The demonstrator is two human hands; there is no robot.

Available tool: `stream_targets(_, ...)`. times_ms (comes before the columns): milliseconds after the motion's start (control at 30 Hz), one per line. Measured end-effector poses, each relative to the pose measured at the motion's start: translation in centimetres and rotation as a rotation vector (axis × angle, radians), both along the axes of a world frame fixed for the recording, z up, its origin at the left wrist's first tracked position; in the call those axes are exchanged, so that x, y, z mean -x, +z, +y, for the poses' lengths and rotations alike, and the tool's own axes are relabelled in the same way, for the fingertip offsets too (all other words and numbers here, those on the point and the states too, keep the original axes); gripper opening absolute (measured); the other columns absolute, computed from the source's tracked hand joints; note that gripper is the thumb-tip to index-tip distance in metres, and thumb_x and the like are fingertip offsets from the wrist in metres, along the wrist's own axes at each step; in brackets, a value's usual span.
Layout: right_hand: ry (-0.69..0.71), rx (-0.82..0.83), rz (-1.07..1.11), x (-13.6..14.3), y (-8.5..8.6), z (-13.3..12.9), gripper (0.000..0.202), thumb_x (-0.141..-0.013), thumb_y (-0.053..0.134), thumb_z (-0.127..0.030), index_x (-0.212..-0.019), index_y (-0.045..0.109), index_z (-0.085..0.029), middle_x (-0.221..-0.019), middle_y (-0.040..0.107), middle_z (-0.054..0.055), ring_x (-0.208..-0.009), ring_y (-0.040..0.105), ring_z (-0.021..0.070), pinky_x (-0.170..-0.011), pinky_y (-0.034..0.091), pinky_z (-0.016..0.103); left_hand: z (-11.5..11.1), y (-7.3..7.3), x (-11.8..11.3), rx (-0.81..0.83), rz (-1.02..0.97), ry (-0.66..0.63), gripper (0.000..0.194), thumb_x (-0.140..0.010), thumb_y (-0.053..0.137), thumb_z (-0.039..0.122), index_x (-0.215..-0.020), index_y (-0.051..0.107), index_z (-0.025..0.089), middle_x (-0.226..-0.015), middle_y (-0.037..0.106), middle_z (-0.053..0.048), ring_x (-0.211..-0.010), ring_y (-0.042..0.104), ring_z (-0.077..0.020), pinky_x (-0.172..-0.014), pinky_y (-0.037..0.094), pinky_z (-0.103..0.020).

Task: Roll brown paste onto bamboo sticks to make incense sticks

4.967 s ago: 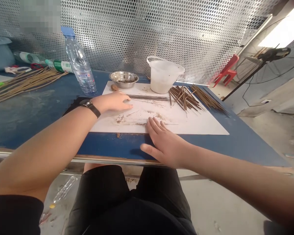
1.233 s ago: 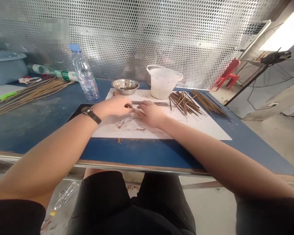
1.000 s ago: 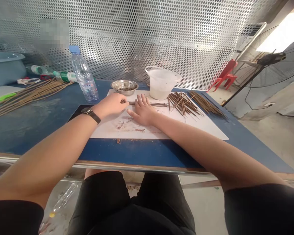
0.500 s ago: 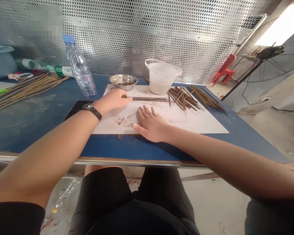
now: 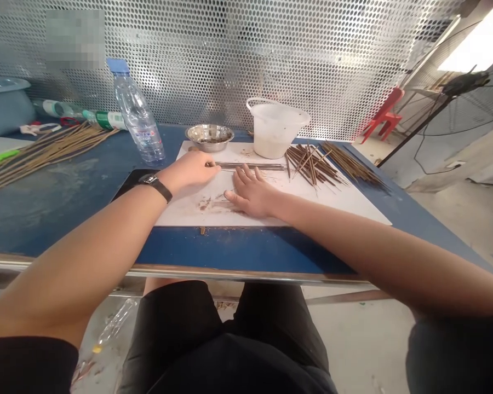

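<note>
My left hand (image 5: 193,168), with a dark watch on its wrist, is closed around the left end of a bundle of thin dark sticks (image 5: 227,165). The bundle lies sideways along the white board (image 5: 340,210). My right hand (image 5: 252,192) rests palm down on the board with its fingers spread, their tips at the near side of the bundle. Brown crumbs (image 5: 205,204) are smeared on the board left of this hand. To the right lies a loose heap of brown-coated sticks (image 5: 312,164).
Behind the bundle stand a metal bowl (image 5: 209,143) and a white plastic bucket (image 5: 277,131). A tall water bottle (image 5: 142,126) leans at the left. More brown sticks (image 5: 353,164) lie at the right, and long tan strands (image 5: 66,150) at the far left.
My right hand has slid forward over the board, away from me, so its fingertips now meet the bundle. My left hand keeps hold of the sticks in about the same place.
</note>
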State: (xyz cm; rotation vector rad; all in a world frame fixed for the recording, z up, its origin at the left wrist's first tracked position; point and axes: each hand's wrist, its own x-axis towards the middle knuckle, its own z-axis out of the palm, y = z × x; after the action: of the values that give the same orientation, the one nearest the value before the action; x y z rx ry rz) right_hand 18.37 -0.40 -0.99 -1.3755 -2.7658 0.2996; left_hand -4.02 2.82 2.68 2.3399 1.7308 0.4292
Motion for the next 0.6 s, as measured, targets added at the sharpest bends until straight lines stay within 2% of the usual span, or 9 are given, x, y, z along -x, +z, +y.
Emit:
stream_targets(167, 0.037, 0.001, -0.015, -2.4, 0.0, -5.8, 0.125, -0.101, 0.005, -0.09, -0.176, 0.02, 0.009, -0.185, 0.011, 0.031, -0.174, -0.002, 0.0473, -0.139, 0.0, 0.069, 0.4, -0.4, 0.1, 0.042, 0.049, 0.005, 0.041, -0.093, 0.065, 0.056, -0.101, 0.083, 0.021, -0.1, 0.081, -0.013, -0.086, 0.071, -0.0295, -0.073, 0.047, -0.037)
stream_targets(267, 0.058, 0.007, -0.027, -2.8, 0.0, -6.7, 0.126, -0.1, 0.005, -0.091, -0.176, 0.018, 0.009, -0.185, 0.008, 0.031, -0.173, -0.004, 0.0477, -0.138, -0.001, 0.071, 0.5, -0.5, 0.0, 0.066, 0.055, -0.005, 0.042, -0.094, 0.064, 0.055, -0.107, 0.083, 0.02, -0.101, 0.082, -0.012, -0.086, 0.071, -0.0291, -0.072, 0.047, -0.037)
stream_targets(333, 0.052, 0.009, -0.036, -2.4, 0.1, -5.6, 0.124, -0.101, 0.003, -0.089, -0.176, 0.018, 0.01, -0.185, 0.008, 0.031, -0.173, -0.005, 0.0471, -0.138, -0.003, 0.07, 0.5, -0.5, -0.1, 0.068, 0.046, -0.019, 0.042, -0.095, 0.064, 0.055, -0.109, 0.082, 0.02, -0.1, 0.082, -0.011, -0.086, 0.071, -0.0283, -0.072, 0.047, -0.037)
stream_targets(467, 0.004, 0.006, -0.034, -0.9, 0.5, -0.9, 0.116, -0.105, 0.002, -0.083, -0.177, 0.018, 0.008, -0.186, 0.005, 0.029, -0.174, -0.01, 0.0437, -0.138, -0.006, 0.068, 0.3, -0.3, -0.2, 0.073, 0.047, -0.04, 0.04, -0.094, 0.064, 0.055, -0.105, 0.082, 0.02, -0.098, 0.082, -0.011, -0.084, 0.07, -0.028, -0.069, 0.046, -0.037)
stream_targets(533, -0.025, 0.018, -0.02, -0.4, 0.7, 1.2, 0.111, -0.108, 0.001, -0.077, -0.177, 0.018, 0.008, -0.187, 0.005, 0.028, -0.174, -0.008, 0.0426, -0.139, -0.004, 0.066, 0.1, -0.1, -0.1, 0.076, 0.064, -0.035, 0.041, -0.095, 0.063, 0.055, -0.104, 0.082, 0.02, -0.098, 0.081, -0.011, -0.084, 0.07, -0.0283, -0.068, 0.045, -0.037)
stream_targets(600, -0.035, 0.017, 0.004, -0.6, 0.8, 2.2, 0.109, -0.109, 0.001, -0.075, -0.176, 0.021, 0.008, -0.187, 0.009, 0.029, -0.175, -0.004, 0.0426, -0.14, 0.001, 0.065, 0.0, 0.1, -0.1, 0.077, 0.08, -0.021, 0.042, -0.095, 0.062, 0.055, -0.105, 0.082, 0.019, -0.1, 0.081, -0.012, -0.086, 0.071, -0.0287, -0.069, 0.045, -0.037)
